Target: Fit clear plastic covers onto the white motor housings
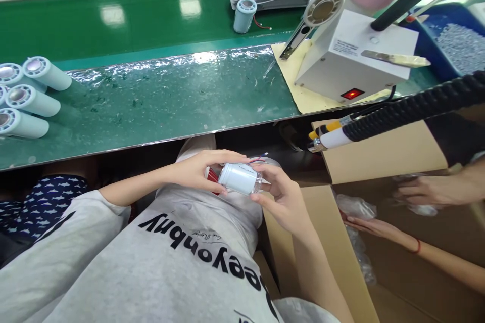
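Observation:
Above my lap I hold a light-blue cylindrical housing (239, 178) between both hands, lying on its side. My left hand (195, 170) grips its left end, where a red striped part (212, 180) shows next to the fingers. At the other end, my right hand (281, 196) closes its thumb and fingers around a clear plastic rim (258, 183). Thin coloured wires (261, 158) stick out above the housing. What lies under my fingers is hidden.
Several blue housings (34, 103) lie at the bench's (182, 100) left; another (244, 15) stands on the green belt. A white box-shaped device (356, 55) and blue bin (450, 35) stand right. A black hose (413, 108) hangs over a carton (379, 153), where other people's hands (428, 191) handle clear plastic.

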Motion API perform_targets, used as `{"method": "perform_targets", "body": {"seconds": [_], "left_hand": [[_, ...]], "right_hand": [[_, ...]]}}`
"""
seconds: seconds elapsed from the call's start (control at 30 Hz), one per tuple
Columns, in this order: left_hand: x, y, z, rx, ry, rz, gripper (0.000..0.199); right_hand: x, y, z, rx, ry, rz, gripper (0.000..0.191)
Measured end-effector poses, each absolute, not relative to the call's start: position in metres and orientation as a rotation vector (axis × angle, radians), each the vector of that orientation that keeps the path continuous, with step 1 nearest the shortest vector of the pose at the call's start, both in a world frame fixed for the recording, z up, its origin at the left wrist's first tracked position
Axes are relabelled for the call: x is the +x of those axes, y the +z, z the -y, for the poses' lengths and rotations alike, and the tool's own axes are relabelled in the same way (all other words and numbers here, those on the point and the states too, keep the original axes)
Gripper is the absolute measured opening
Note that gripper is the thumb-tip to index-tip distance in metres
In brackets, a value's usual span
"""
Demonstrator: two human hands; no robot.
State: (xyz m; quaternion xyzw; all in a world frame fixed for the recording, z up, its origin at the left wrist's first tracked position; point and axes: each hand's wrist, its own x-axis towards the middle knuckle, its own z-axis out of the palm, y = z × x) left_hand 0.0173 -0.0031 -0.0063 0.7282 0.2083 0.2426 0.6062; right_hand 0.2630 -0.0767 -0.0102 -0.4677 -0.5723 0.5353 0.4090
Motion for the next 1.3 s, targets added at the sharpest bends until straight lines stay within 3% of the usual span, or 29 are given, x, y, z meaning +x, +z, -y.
{"method": "perform_targets", "body": {"seconds": [0.6, 1.3], "left_hand": [[0.013, -0.008, 0.004, 1.785, 0.534, -0.494, 0.071], [0.015, -0.008, 0.005, 1.718, 0.574, -0.451, 0.071]], "right_hand": [[0.256, -0.015, 0.072, -1.145, 1.665, 1.102, 0.043], [0.239, -0.012, 0.064, -1.223, 2.086, 0.737, 0.073]]}}
